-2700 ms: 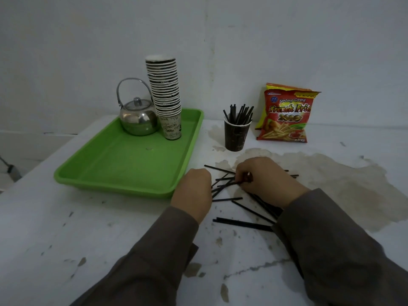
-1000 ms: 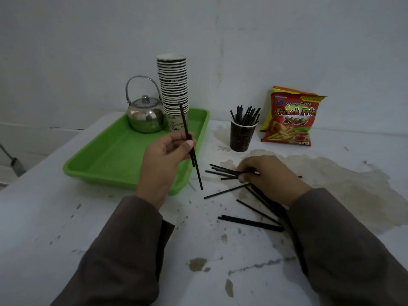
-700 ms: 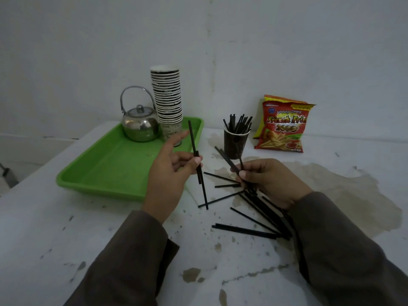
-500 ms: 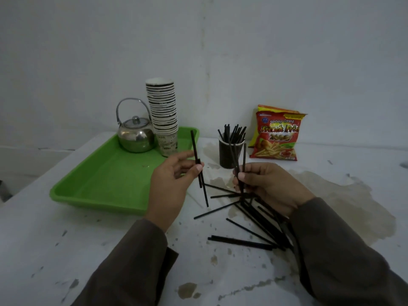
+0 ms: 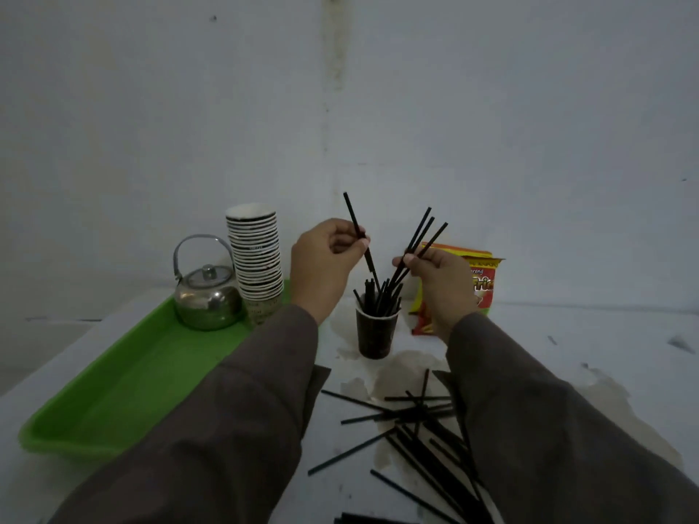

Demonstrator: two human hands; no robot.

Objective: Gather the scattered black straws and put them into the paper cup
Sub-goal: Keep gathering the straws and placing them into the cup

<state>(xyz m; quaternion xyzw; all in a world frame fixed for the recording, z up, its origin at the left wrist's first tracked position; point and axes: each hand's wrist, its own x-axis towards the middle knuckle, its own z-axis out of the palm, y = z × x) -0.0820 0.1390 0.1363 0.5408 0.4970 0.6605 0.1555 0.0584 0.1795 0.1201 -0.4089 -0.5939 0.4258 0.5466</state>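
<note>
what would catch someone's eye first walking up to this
Both hands raised over the dark paper cup at centre: the left hand pinches one black straw, the right hand holds several straws. More loose straws lie crisscrossed on the stained table, with a bright green tray at left.

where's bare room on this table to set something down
Free: the green tray floor in front of the kettle and cup stack; bare tabletop right of the snack bag. Crowded: scattered straws below the paper cup.

Black straws [image 5: 410, 421], dark paper cup [image 5: 376, 334], green tray [image 5: 125, 383], silver kettle [image 5: 206, 300], red-and-yellow snack bag [image 5: 478, 285].
</note>
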